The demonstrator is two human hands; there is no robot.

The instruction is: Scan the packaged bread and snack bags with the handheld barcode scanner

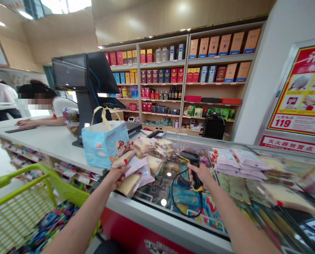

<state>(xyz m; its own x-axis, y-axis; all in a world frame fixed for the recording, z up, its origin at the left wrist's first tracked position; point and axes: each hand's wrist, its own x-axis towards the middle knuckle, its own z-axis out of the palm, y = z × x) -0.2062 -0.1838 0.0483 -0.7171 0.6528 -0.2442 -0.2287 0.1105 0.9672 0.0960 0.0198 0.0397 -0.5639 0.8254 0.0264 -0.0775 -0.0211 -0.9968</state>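
My right hand [200,173] is wrapped round the grip of a black and yellow barcode scanner [190,155], its head pointing left. The coiled black cable [172,192] loops down over the glass counter. At the counter's left end, my left hand [117,176] is closed on a wrapped sandwich [123,158] held beside the blue bag. Just right of that hand lie a pinkish packet [137,165] and another wrapped sandwich [129,184]. More wrapped sandwiches [164,144] are heaped behind them. A light blue carrier bag [99,144] with cream handles stands upright.
Stacked pink packets [226,160] and another wrapped sandwich [287,197] lie on the glass counter [157,197] to the right. A till screen [70,72] stands behind the bag. A green shopping cart [51,183] is at lower left. A person [59,109] leans on the white counter [41,141].
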